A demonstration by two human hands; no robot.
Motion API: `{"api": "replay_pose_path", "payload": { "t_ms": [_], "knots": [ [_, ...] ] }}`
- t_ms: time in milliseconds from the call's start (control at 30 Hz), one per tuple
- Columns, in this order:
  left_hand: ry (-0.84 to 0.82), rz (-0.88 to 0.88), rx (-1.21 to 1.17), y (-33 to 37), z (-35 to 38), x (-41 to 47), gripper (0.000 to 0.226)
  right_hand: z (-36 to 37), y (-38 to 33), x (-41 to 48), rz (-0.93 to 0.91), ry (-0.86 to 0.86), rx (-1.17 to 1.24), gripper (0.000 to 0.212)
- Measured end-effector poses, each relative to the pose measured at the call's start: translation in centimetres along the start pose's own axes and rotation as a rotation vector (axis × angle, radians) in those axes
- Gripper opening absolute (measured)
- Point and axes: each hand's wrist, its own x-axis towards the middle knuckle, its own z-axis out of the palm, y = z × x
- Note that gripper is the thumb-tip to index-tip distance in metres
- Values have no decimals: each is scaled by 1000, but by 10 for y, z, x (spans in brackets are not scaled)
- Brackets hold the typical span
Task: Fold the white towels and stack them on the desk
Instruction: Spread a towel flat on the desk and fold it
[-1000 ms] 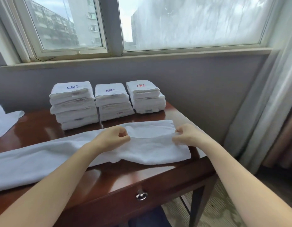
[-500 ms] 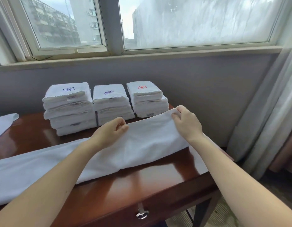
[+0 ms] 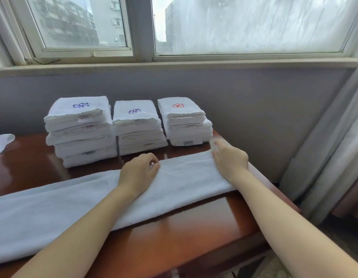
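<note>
Left hand [image 3: 139, 173] rests knuckles-up on a long white towel [image 3: 184, 177], fingers curled, thumb and forefinger pinching cloth at the towel's far edge. Right hand [image 3: 231, 161] lies on the towel's end at 2 o'clock. Its fingertips [image 3: 219, 147] reach the far corner but are blurred, so whether they pinch or only press the cloth cannot be told.

The towel is folded into a narrow strip and lies on a reddish-brown desk [image 3: 174, 223], running from 8 o'clock, where the frame cuts it off, to 2 o'clock.

Behind it, from 11 to 1 o'clock, three piles of folded towels stand side by side: a left stack [image 3: 79, 131] and a middle stack [image 3: 137, 127], both with blue emblems on top, and a right stack [image 3: 184, 121] with a red one. Their small labels are too small to read.

At 9 o'clock a scrap of white cloth [image 3: 2, 142] is mostly out of frame. A pale curtain [image 3: 334, 147] hangs at 3 o'clock.
</note>
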Motion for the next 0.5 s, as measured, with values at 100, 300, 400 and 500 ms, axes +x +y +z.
{"api": "replay_pose_path", "payload": {
  "t_ms": [100,300,400,500],
  "knots": [
    [27,-4,4,1,2,-1,10,-4,-25,-10,-82,2,-45,41],
    [336,154,-139,10,-4,-7,24,7,-102,-52,-352,-305,249,52],
    [318,132,-171,11,-8,-15,30,18,-101,-54,-341,-411,185,59],
    [144,71,-142,12,-5,-22,23,20,-84,-45,-311,-421,147,63]
  ]
}}
